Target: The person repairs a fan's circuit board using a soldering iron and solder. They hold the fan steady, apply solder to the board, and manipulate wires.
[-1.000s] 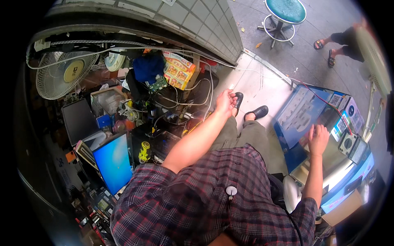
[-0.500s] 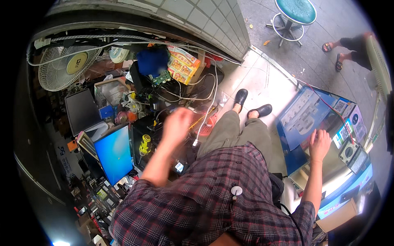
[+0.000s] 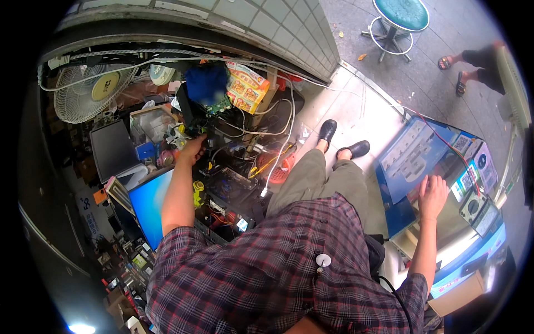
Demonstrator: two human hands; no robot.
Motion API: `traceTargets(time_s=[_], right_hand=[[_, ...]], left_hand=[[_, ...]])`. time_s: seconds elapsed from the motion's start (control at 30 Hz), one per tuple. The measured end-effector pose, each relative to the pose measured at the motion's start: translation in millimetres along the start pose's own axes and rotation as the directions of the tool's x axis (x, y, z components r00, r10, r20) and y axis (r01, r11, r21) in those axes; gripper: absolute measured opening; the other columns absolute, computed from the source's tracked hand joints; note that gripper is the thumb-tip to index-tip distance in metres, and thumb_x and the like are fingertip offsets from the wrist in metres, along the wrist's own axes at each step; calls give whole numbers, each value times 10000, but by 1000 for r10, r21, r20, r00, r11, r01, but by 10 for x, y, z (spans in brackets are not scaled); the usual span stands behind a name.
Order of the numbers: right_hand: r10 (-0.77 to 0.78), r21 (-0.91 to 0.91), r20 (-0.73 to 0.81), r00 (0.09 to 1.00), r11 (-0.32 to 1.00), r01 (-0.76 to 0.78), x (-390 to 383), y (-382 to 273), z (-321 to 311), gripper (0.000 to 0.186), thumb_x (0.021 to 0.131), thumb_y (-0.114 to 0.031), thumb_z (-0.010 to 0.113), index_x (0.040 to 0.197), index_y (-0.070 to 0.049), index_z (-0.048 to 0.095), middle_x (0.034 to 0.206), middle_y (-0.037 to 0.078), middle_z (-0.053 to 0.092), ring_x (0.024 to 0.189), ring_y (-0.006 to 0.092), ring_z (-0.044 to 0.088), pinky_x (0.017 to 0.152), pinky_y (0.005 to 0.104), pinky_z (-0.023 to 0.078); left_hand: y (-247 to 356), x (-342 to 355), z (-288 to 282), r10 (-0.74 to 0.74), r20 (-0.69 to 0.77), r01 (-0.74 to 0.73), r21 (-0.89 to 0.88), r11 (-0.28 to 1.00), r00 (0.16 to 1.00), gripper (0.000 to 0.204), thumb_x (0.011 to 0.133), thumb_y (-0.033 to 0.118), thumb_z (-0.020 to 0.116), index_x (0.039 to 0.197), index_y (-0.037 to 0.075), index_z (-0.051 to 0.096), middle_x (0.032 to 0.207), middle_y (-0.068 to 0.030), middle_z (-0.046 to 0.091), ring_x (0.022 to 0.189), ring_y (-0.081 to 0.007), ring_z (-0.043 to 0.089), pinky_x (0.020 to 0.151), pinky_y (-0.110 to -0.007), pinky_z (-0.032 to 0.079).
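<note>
My left hand point(image 3: 193, 149) reaches into the clutter on the left bench, its fingers curled at some dark parts. What they grip, if anything, I cannot make out. Just beyond it lie a green circuit board point(image 3: 221, 104) and tangled cables. Below the wrist is an open computer case point(image 3: 216, 214) with coloured wires inside, and a yellow-green object point(image 3: 198, 195) sits beside my forearm. A monitor point(image 3: 149, 207) with a lit blue screen is partly behind that arm. My right hand point(image 3: 434, 197) rests with fingers extended by the blue-topped counter point(image 3: 397, 218), holding nothing.
A white-grilled fan point(image 3: 100, 86) stands at the far left. A red basket point(image 3: 283, 168) is near my knees, with a white cable point(image 3: 291, 119) hanging above. On the right is a meter with a dial point(image 3: 474, 207). Outside are a green stool point(image 3: 403, 14) and another person's legs point(image 3: 484, 75).
My left hand has moved away and leftward from above the bench into the clutter, uncovering more of the computer case. My right hand has stayed in place.
</note>
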State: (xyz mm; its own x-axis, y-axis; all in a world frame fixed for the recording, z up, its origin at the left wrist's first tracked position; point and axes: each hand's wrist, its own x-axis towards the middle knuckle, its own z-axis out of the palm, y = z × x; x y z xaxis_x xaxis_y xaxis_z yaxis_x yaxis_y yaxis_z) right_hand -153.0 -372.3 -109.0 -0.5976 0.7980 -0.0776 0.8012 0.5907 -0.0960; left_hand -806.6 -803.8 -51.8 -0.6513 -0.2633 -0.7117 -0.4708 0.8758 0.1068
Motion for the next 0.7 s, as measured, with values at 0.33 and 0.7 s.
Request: traceTargets(time_s=[0.33, 0.7], right_hand=[[-7, 15, 10, 1000, 1000, 7, 20, -18, -3, 155, 937, -192, 657, 846, -82, 598, 825, 70, 570, 818, 274, 564, 740, 400, 420], [-17, -4, 6, 1000, 1000, 17, 5, -25, 9, 155, 938, -191, 653, 849, -76, 597, 832, 79, 575, 829, 283, 571, 747, 404, 425]], left_hand=[[-328, 86, -164, -39, -21, 38, -62, 997, 999, 419, 923, 455, 700, 967, 45, 627, 664, -40, 504, 499, -126, 426, 401, -268, 266], [-188, 372, 96, 30, 168, 70, -563, 824, 985, 219, 1020, 251, 565, 1030, 44, 638, 815, -98, 679, 643, -197, 643, 540, -306, 522]])
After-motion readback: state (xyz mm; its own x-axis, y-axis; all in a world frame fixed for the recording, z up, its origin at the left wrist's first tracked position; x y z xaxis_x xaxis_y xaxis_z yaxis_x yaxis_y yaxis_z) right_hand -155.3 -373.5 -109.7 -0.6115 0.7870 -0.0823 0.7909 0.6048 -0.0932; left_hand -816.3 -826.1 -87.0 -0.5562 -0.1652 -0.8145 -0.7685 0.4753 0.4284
